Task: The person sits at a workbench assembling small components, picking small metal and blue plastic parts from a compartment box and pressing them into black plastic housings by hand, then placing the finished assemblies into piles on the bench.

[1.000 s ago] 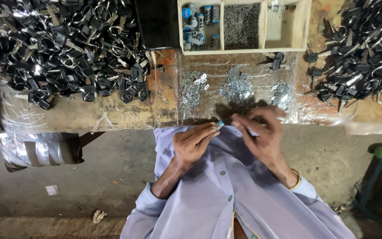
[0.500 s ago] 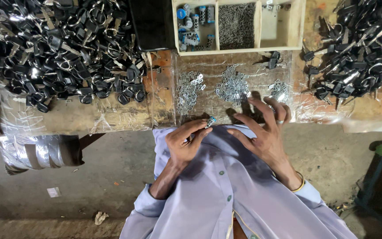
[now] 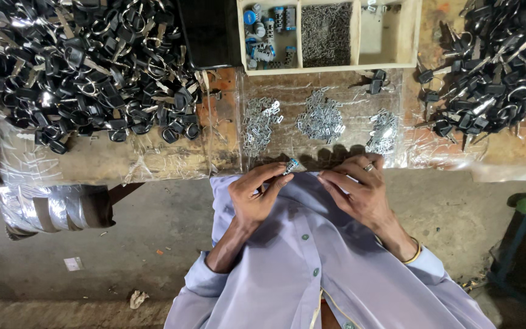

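- Head view, at the workbench edge point(image 3: 153, 167): my left hand point(image 3: 252, 198) pinches a small metal cylinder point(image 3: 291, 166) between thumb and fingertips, just off the edge.
- My right hand point(image 3: 357, 189) hovers beside it, fingers loosely spread, holding nothing.
- Three piles of small silver parts point(image 3: 319, 119) lie close ahead on clear plastic sheeting.
- Beyond, a pale wooden compartment tray point(image 3: 330, 66); black-headed keys point(image 3: 92, 67) heaped either side.
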A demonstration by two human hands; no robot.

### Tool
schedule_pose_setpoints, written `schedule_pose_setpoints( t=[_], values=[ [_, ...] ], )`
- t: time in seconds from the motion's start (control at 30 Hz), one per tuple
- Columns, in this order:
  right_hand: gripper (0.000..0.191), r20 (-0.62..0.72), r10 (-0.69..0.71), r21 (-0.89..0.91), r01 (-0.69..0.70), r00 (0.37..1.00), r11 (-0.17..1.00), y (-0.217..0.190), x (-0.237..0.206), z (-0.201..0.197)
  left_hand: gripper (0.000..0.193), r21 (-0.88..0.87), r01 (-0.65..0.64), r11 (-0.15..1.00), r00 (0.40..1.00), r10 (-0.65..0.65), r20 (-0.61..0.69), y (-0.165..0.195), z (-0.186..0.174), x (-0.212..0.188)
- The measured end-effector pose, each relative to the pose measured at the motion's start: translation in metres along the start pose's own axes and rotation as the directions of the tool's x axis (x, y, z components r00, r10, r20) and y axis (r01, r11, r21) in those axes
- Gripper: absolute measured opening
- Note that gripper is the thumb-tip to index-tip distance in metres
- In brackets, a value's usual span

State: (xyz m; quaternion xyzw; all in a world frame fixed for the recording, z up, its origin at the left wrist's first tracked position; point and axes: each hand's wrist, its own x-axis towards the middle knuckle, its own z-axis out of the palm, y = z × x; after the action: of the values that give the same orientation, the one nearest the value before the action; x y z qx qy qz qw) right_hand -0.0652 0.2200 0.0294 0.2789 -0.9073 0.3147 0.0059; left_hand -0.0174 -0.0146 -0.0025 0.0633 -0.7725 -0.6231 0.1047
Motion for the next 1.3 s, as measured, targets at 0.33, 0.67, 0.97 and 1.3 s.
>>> schedule_pose_setpoints(
  t=[0.33,0.67,0.97,1.3],
  values=[
    [0.022,-0.069,0.190,0.347,-0.155,0.979,0.925,-0.034,0.036,0.013,0.025,0.096,-0.075,0.993,0.996,0.078,-0.030,0.003,0.003,0.002],
    [0.026,-0.010,0.135,0.220,-0.129,0.991,0.967,-0.040,0.038,0.019,0.022,0.282,-0.277,0.919,0.961,0.268,0.070,0.001,-0.001,0.000],
    [0.031,0.294,-0.084,0.265,0.003,0.952,0.964,-0.015,0.070,-0.016,0.033,0.071,-0.383,0.921,0.899,0.353,0.259,-0.003,-0.009,0.010],
    [0.027,-0.169,0.094,-0.228,-0.132,0.981,0.965,0.052,0.103,-0.062,0.029,-0.008,-0.222,0.975,0.971,0.222,0.092,0.018,0.001,0.021]
  ],
)
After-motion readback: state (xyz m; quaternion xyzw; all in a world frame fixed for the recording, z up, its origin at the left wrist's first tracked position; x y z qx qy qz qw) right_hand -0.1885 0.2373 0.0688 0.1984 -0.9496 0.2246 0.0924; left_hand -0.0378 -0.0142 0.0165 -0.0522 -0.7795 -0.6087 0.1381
